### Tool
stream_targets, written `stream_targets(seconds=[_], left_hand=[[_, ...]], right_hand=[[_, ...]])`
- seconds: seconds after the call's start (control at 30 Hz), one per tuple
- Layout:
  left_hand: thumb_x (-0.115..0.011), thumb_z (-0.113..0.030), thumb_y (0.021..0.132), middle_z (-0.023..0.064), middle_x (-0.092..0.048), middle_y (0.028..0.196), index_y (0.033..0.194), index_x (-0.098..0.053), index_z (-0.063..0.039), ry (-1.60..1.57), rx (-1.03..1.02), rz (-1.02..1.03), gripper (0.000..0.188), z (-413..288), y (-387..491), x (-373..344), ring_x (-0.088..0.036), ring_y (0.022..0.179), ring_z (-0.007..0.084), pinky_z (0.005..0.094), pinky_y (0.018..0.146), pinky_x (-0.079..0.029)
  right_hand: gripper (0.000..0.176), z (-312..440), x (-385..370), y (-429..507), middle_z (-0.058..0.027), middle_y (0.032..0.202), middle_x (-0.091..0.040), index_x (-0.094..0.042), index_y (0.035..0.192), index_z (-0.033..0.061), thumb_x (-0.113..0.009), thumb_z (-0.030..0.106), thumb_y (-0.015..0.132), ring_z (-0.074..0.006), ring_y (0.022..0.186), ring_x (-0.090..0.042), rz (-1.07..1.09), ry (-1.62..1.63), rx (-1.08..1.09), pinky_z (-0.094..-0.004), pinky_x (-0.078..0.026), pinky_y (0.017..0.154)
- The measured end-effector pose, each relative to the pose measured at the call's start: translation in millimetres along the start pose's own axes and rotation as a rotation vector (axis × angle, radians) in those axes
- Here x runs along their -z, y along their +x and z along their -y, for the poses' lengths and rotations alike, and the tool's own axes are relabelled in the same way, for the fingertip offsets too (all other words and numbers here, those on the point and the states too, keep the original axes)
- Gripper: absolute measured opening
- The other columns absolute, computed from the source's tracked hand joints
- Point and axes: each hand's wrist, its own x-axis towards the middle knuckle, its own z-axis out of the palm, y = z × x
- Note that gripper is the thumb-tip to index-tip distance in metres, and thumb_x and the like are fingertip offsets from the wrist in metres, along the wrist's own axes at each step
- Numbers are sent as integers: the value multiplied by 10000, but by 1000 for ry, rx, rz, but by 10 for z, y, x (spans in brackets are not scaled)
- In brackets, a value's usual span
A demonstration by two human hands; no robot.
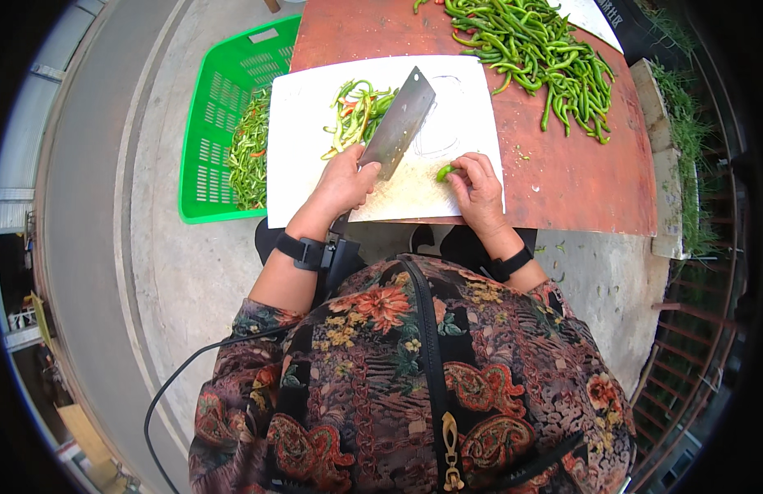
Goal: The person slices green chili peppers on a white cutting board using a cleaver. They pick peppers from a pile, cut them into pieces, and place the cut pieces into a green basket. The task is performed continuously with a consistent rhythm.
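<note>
My left hand (pixel 349 179) grips a cleaver (pixel 401 120), its broad blade slanting up and away over a white cutting board (pixel 301 185). Between the thumb and fingers of my right hand (pixel 479 188) is a short piece of green chili pepper (pixel 445 172), partly hidden by the fingertips, near the board's right edge. Sliced green chilies (pixel 350 114) with a few red strips lie heaped on the board, partly behind the blade. Small seeds or crumbs cling to the blade, and the board's near part is stained yellowish.
Whole green chilies (pixel 542 55) are piled at the far right of the reddish wooden table (pixel 579 179). Left of the table stands a green plastic basket (pixel 199 154) holding cut chilies (pixel 250 154). A planter of grass (pixel 690 167) and a metal railing (pixel 684 358) border the right side.
</note>
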Motion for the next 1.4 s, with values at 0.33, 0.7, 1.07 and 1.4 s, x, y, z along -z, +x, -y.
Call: stream_targets(seconds=[0.33, 0.7, 1.07, 1.4], left_hand=[[-544, -112, 910, 28, -534, 621, 1060, -551, 8, 186, -54, -294, 193, 547, 209, 777, -452, 406, 96, 281, 363, -370], [-586, -141, 963, 10, -540, 599, 928, -579, -4, -206, -100, -247, 142, 508, -119, 690, -433, 400, 66, 234, 362, -339], [-643, -196, 943, 27, -592, 633, 961, -657, 50, -86, -154, 49, 247, 281, -228, -238, -532, 561, 78, 261, 520, -438], [-623, -194, 965, 8, -567, 623, 967, -661, 52, 308, -407, 7, 249, 241, -161, -229, -512, 553, 72, 261, 508, -432]], right_hand=[[218, 7, 13, -1, -117, 1061, -593, -612, 1023, 35, -686, -5, 823, -254, 804, -660, -3, 0, -13, -329, -542, 686], [173, -40, 16, -7, -106, 1000, -620, -632, 979, 45, -697, 26, 821, -293, 847, -651, -90, -89, 54, -346, -540, 718], [149, -29, -6, 36, -102, 939, -614, -639, 943, 35, -692, 1, 808, -289, 821, -643, -118, -74, 60, -337, -531, 710], [155, -8, 7, 47, -97, 921, -617, -635, 939, 37, -691, -13, 803, -276, 818, -647, -114, -61, 59, -331, -537, 715]])
